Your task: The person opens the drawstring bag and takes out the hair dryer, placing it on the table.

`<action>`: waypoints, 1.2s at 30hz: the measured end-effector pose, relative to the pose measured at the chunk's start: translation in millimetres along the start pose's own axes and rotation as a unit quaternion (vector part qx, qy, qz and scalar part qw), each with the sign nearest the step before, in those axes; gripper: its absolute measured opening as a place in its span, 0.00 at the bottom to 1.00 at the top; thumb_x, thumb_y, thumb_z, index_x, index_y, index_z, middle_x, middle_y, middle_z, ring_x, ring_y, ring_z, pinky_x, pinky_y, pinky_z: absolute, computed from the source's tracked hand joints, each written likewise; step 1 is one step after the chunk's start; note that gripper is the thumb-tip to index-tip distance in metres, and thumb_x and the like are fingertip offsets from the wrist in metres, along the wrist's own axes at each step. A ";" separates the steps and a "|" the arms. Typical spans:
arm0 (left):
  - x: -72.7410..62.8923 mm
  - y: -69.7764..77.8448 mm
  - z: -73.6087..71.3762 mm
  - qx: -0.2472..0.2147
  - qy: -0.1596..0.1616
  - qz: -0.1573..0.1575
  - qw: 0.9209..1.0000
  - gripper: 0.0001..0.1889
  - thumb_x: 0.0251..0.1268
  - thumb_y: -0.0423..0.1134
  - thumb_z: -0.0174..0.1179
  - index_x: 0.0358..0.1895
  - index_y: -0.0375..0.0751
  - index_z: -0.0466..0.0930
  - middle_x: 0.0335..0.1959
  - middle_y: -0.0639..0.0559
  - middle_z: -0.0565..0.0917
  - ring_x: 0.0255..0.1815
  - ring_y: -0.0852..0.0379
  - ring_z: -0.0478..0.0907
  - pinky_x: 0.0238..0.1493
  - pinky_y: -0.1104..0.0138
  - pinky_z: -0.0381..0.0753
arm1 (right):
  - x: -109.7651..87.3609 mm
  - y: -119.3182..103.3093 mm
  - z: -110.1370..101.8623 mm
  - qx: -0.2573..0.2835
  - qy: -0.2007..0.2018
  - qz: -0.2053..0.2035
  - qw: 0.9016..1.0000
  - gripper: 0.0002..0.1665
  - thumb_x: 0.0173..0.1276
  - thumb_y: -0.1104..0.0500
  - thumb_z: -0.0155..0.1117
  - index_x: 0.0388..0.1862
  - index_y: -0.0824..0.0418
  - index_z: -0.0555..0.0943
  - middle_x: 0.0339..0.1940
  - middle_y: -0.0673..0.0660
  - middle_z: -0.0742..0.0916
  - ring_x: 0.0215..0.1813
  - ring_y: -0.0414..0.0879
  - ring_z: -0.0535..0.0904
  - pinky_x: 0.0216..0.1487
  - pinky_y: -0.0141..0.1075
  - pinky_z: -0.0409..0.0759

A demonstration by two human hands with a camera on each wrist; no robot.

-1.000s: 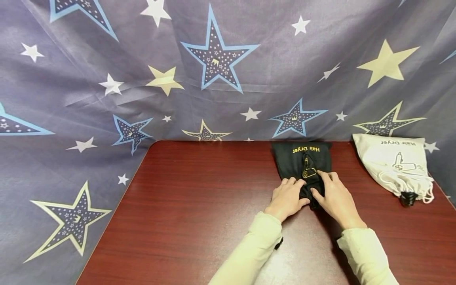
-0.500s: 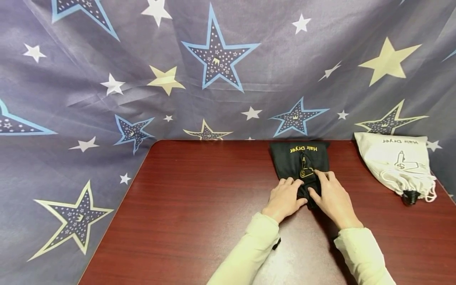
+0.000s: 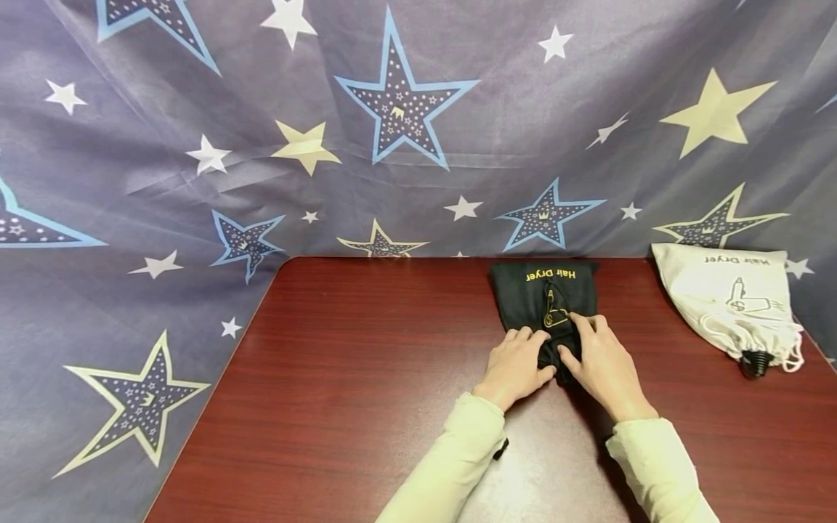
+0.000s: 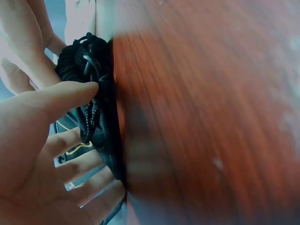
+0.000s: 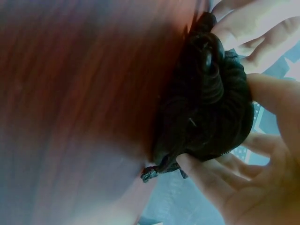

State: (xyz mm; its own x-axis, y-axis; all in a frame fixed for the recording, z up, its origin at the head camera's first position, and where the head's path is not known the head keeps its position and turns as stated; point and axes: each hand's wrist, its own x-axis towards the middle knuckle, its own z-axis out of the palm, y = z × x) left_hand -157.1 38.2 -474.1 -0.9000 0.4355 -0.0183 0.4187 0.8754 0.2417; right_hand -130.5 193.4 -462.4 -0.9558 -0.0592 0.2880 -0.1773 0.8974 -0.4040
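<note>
A black drawstring bag with yellow "Hair Dryer" lettering lies near the back edge of the table, its gathered mouth towards me. Both hands hold it at the mouth end. My left hand has its fingers along the left side and its thumb at the mouth. From the right, my right hand lays its fingers along the other side, with the thumb close to the gather. Dark cords hang at the mouth in the left wrist view. In the right wrist view the bunched black fabric sits between the hands.
A white drawstring bag, also printed "Hair Dryer", lies at the back right, a black ribbed piece sticking out of its mouth. The reddish-brown table ends against a star-patterned cloth.
The black bag has slid a little to the left on the table, both hands moving with it and keeping their hold. The white bag stays in place.
</note>
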 end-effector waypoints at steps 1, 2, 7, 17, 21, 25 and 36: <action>-0.6 -0.9 -0.5 0.000 -0.001 -0.002 1.000 0.28 0.63 0.57 0.64 0.66 0.61 0.73 0.57 0.60 0.78 0.61 0.59 0.73 0.48 0.64 0.81 | 0.2 -1.0 0.4 0.000 -0.001 0.000 1.000 0.35 0.62 0.58 0.70 0.65 0.71 0.71 0.54 0.73 0.76 0.52 0.70 0.77 0.42 0.64 0.77; -1.1 -1.9 -0.8 -0.001 -0.001 -0.003 1.000 0.28 0.63 0.57 0.64 0.66 0.61 0.73 0.57 0.60 0.78 0.61 0.59 0.73 0.47 0.64 0.81 | 0.4 -1.9 0.8 -0.001 -0.002 0.000 1.000 0.35 0.62 0.58 0.70 0.65 0.71 0.71 0.54 0.73 0.76 0.52 0.70 0.77 0.42 0.64 0.77; -3.8 -5.6 -2.4 -0.004 -0.006 -0.010 1.000 0.28 0.63 0.57 0.64 0.66 0.61 0.73 0.57 0.60 0.77 0.62 0.58 0.72 0.46 0.63 0.82 | 1.0 -6.9 2.1 -0.002 -0.008 0.000 1.000 0.35 0.62 0.57 0.70 0.65 0.71 0.71 0.54 0.73 0.75 0.52 0.70 0.77 0.42 0.63 0.78; -9.7 -14.6 -5.0 -0.014 -0.005 -0.020 1.000 0.28 0.60 0.56 0.65 0.64 0.60 0.73 0.55 0.60 0.77 0.61 0.58 0.72 0.44 0.62 0.82 | 1.6 -16.9 5.8 -0.001 0.001 -0.012 1.000 0.35 0.62 0.57 0.71 0.64 0.72 0.72 0.53 0.74 0.76 0.50 0.69 0.78 0.40 0.62 0.79; -11.5 -18.3 -6.5 -0.015 -0.003 -0.022 1.000 0.28 0.59 0.56 0.65 0.65 0.60 0.73 0.56 0.60 0.77 0.61 0.58 0.72 0.45 0.62 0.82 | 2.3 -21.0 8.2 -0.002 0.004 -0.015 1.000 0.34 0.61 0.58 0.71 0.63 0.72 0.73 0.53 0.74 0.76 0.50 0.68 0.79 0.39 0.61 0.80; -12.9 -22.3 -6.7 -0.014 -0.003 -0.023 1.000 0.29 0.60 0.56 0.65 0.66 0.60 0.73 0.57 0.60 0.77 0.61 0.58 0.72 0.46 0.62 0.82 | 3.1 -24.0 10.8 -0.006 0.001 -0.016 1.000 0.34 0.62 0.57 0.70 0.63 0.72 0.73 0.53 0.74 0.76 0.50 0.68 0.79 0.38 0.60 0.81; -17.0 -32.8 -9.3 -0.015 0.006 -0.025 1.000 0.29 0.58 0.55 0.66 0.64 0.59 0.74 0.57 0.58 0.78 0.61 0.57 0.73 0.45 0.60 0.82 | 5.4 -33.6 18.0 -0.005 0.001 -0.017 1.000 0.35 0.62 0.56 0.70 0.63 0.72 0.72 0.53 0.74 0.76 0.49 0.68 0.79 0.36 0.60 0.81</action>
State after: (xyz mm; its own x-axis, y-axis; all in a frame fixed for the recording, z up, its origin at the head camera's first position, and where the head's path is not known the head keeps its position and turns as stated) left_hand -156.6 0.1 -472.7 -0.9209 0.3893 -0.0199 0.3699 0.8889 0.2704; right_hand -134.0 155.1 -463.0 -0.9487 -0.0890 0.3035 -0.2074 0.8994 -0.3847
